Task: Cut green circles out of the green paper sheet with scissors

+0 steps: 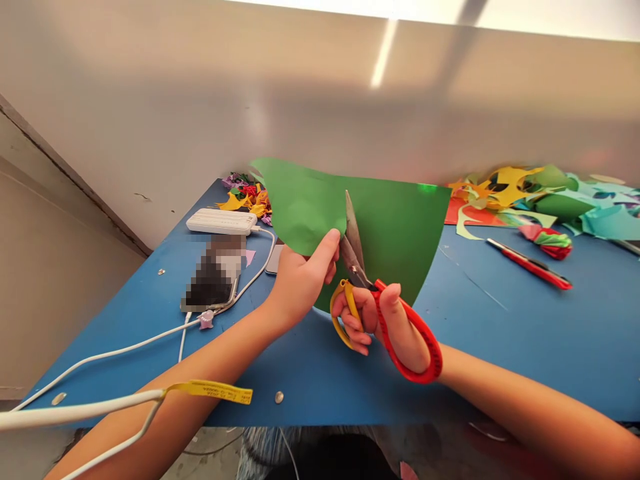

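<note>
A large sheet of green paper (400,240) is held up over the blue table, its left part curling toward me. My left hand (310,273) pinches the paper near its middle, thumb on the front side. My right hand (375,317) grips a pair of scissors (354,247), with fingers through the yellow loop and the thumb side through the larger red loop. The scissor blades stand apart and point upward at the paper, close beside my left thumb. Part of the lower blade is hidden by the paper and my left fingers.
On the blue table (250,360), a white power bank (221,221) and a phone (213,277) with white cables lie left. Colourful paper pieces (257,200) sit behind. A red utility knife (530,263), a paper rosebud (547,240) and paper scraps (565,200) lie right. A wall rises behind.
</note>
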Motion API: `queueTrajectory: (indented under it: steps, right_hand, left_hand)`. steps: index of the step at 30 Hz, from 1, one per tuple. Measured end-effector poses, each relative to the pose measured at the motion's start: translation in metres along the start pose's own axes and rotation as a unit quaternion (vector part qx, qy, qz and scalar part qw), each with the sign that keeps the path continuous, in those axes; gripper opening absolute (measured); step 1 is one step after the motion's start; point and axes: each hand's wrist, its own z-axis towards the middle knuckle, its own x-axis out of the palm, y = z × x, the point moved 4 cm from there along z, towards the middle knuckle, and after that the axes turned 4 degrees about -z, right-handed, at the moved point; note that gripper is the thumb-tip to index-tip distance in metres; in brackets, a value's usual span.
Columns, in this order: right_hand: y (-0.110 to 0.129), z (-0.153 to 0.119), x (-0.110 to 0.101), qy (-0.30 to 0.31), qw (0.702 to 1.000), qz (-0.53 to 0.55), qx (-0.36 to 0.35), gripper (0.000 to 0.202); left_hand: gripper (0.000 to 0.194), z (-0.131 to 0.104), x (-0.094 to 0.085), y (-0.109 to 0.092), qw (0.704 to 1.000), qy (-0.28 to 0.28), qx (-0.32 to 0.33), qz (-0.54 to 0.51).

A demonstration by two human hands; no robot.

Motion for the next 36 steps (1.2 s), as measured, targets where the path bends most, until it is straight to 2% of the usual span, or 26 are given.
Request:
queueTrajectory:
  steps: [8, 15, 18, 22, 26, 30, 36]
  right_hand:
    - [0.004, -0.001, -0.008, -0.006, 0.999, -0.035, 0.0, 0.09]
    - [0.011, -0.004, -0.004, 0.033, 0.996, -0.054, -0.067, 0.093]
    - [0.01, -0.004, -0.005, 0.036, 0.997, -0.046, -0.055, 0.096]
    - [0.012, -0.003, -0.004, 0.008, 0.999, -0.039, -0.027, 0.098]
    - [0.017, -0.001, -0.003, -0.016, 0.999, -0.029, -0.031, 0.094]
    - [0.018, 0.0, -0.003, -0.015, 0.999, 0.004, -0.033, 0.087]
    - [0.015, 0.0, -0.005, -0.009, 0.999, 0.007, -0.042, 0.082]
  left_hand:
    - [0.037, -0.003, 0.002, -0.002, 0.999, 0.037, 0.004, 0.029]
    - [0.046, -0.009, 0.007, -0.004, 0.997, 0.07, -0.011, 0.036]
    - [0.045, -0.012, 0.009, -0.005, 0.995, 0.084, -0.009, 0.047]
    - [0.046, -0.014, 0.01, -0.006, 0.99, 0.116, -0.006, 0.075]
    - [0.044, -0.014, 0.01, -0.004, 0.99, 0.115, -0.024, 0.072]
    - [0.041, -0.015, 0.011, -0.002, 0.99, 0.123, -0.046, 0.047]
    - [0.043, -0.014, 0.01, -0.004, 0.989, 0.119, -0.004, 0.088]
